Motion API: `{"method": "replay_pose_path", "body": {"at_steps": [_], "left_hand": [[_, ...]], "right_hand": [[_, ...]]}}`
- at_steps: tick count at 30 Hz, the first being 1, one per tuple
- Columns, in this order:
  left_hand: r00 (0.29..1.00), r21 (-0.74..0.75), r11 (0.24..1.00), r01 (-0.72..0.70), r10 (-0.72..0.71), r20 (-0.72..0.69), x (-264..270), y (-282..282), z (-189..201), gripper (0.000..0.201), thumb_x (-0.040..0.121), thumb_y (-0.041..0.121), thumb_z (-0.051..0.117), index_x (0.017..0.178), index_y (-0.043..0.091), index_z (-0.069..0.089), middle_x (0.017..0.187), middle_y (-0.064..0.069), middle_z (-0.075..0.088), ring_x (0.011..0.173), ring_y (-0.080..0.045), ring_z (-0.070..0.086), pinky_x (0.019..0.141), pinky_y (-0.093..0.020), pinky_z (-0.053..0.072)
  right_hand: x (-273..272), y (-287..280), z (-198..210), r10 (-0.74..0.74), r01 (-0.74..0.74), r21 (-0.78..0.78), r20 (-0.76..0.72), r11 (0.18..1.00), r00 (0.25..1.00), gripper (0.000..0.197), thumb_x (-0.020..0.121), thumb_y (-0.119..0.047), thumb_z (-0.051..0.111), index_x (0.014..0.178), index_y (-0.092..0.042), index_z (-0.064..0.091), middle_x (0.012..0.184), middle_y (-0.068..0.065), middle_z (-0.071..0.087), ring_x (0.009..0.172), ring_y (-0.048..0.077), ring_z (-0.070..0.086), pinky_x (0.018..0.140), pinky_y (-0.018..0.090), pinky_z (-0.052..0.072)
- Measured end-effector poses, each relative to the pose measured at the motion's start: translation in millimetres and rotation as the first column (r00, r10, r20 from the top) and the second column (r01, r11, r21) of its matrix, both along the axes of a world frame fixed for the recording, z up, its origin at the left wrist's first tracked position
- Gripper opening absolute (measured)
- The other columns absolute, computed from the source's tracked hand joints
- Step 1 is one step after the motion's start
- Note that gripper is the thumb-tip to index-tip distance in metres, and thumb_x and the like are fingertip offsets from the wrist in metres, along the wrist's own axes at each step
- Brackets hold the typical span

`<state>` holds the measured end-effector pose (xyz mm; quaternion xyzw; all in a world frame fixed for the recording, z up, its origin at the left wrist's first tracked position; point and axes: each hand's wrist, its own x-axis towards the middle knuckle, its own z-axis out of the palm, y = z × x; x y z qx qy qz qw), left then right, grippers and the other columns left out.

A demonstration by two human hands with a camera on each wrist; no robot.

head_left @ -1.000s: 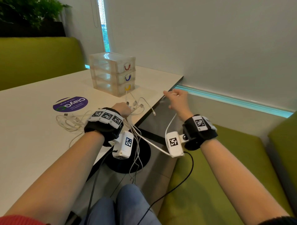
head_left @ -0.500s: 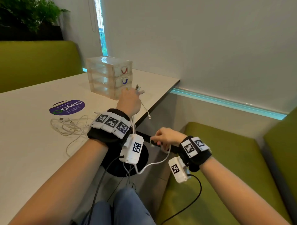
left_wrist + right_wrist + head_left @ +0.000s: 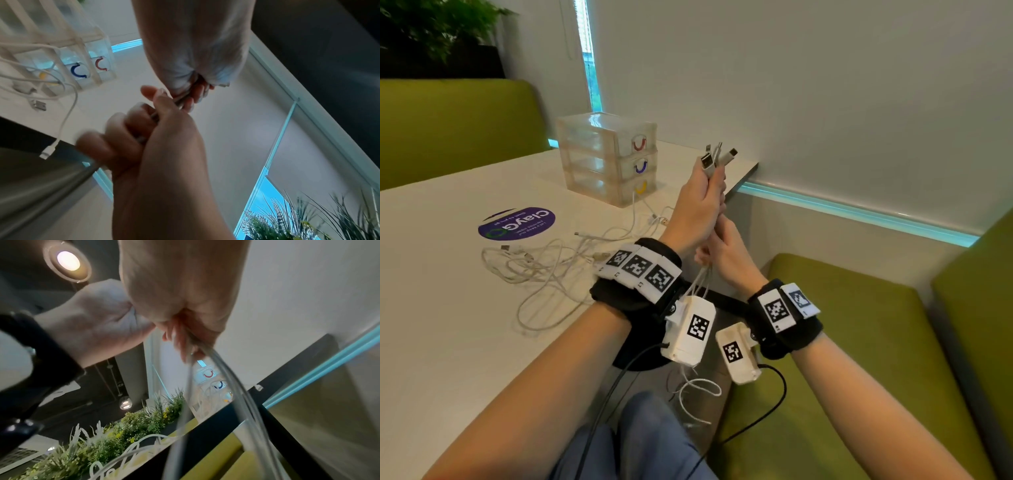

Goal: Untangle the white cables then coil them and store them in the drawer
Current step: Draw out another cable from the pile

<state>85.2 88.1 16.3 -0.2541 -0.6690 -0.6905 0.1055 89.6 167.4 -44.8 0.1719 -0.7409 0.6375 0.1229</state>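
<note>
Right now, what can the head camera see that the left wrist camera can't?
Only the head view shows the connector ends sticking up above the left hand, the purple sticker and the loose cable pile on the table.

Only the left wrist view shows the right hand's curled fingers from underneath.

Both show the drawer unit, and both hands gripping the white cables.

Counted: one clear plastic three-drawer unit [image 3: 607, 159]; three drawer handles, red, blue, yellow; one purple round sticker [image 3: 517, 223]; two hands; plug ends above the fist, at least three.
</note>
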Motion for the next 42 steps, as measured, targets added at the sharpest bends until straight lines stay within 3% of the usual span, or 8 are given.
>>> {"method": "replay_pose_path", "body": {"at_steps": [13,18,21,23,29,32,37,42], "left_hand": [[0.981,0.178,0.967,-0.182,0.192,-0.039,-3,-15,12,0.027,0.102,0.019,0.030,0.077,0.021,0.039,0.059,0.005,0.034,0.041,-0.001,0.031,0.041,-0.016,0.031],[0.998,0.056,0.997,-0.050,0.052,-0.043,-3,-7,-2,0.028,0.101,0.019,0.031,0.076,0.021,0.041,0.058,0.008,0.035,0.040,0.002,0.035,0.047,-0.016,0.031],[0.995,-0.009,0.996,-0.086,0.086,-0.058,-2,0,-10,0.022,0.101,0.020,0.034,0.082,0.019,0.045,0.062,0.008,0.040,0.049,0.001,0.039,0.054,-0.019,0.034],[0.994,0.003,0.994,-0.106,0.106,-0.020,-5,0,-9,0.023,0.101,0.022,0.034,0.079,0.018,0.043,0.059,0.008,0.038,0.043,0.001,0.038,0.050,-0.020,0.033],[0.986,-0.110,0.980,-0.165,0.165,-0.008,-12,-10,-14,0.028,0.101,0.024,0.033,0.073,0.024,0.036,0.059,0.006,0.036,0.041,-0.001,0.039,0.050,-0.023,0.036],[0.979,-0.292,0.944,-0.152,0.184,0.088,-25,-22,-8,0.023,0.101,0.028,0.035,0.082,0.017,0.041,0.065,0.002,0.044,0.050,-0.012,0.047,0.058,-0.035,0.048],[0.909,-0.471,0.879,-0.074,0.254,0.331,-46,-39,-14,0.039,0.102,0.028,0.030,0.134,0.007,0.041,0.097,-0.015,0.058,0.087,-0.023,0.060,0.069,-0.030,0.052],[0.923,-0.660,0.727,-0.190,0.362,0.133,-59,-54,-34,0.043,0.102,0.030,0.029,0.087,0.002,0.059,0.094,-0.017,0.065,0.103,-0.035,0.058,0.080,-0.034,0.040]], "right_hand": [[24,-5,-49,0.078,-0.074,0.143,-0.027,0.987,0.997,0.036,0.091,-0.044,0.032,0.078,-0.016,0.048,0.061,-0.003,0.044,0.052,0.004,0.042,0.053,0.019,0.038],[8,14,-13,-0.075,0.085,0.069,-0.135,0.994,0.988,0.040,0.089,-0.047,0.030,0.103,-0.019,0.055,0.091,0.008,0.064,0.084,0.015,0.064,0.081,0.028,0.051],[11,7,-1,-0.036,0.036,0.001,-0.116,0.999,0.993,0.023,0.097,-0.029,0.033,0.104,-0.016,0.051,0.080,0.021,0.059,0.068,0.029,0.061,0.064,0.033,0.051],[17,-2,-8,-0.019,0.025,0.067,-0.087,0.997,0.996,0.024,0.098,-0.027,0.031,0.096,-0.011,0.049,0.059,0.005,0.046,0.046,0.015,0.043,0.047,0.030,0.037],[7,4,-14,0.034,-0.035,0.056,0.023,0.998,0.999,0.039,0.089,-0.026,0.029,0.061,-0.024,0.057,0.059,0.007,0.046,0.053,0.017,0.043,0.054,0.031,0.040],[-23,15,-16,-0.205,0.187,0.217,0.062,0.958,0.977,0.029,0.092,-0.013,0.038,0.092,-0.020,0.066,0.080,0.007,0.064,0.078,0.021,0.061,0.083,0.043,0.052],[-71,11,-20,-0.413,0.271,0.577,0.128,0.771,0.902,0.046,0.092,-0.036,0.050,0.125,-0.004,0.049,0.119,0.014,0.058,0.110,0.029,0.054,0.093,0.038,0.043],[-98,-5,-41,-0.402,0.194,0.536,0.305,0.822,0.863,0.050,0.087,-0.044,0.056,0.112,-0.001,0.046,0.111,0.024,0.057,0.093,0.036,0.058,0.086,0.052,0.051]]}}
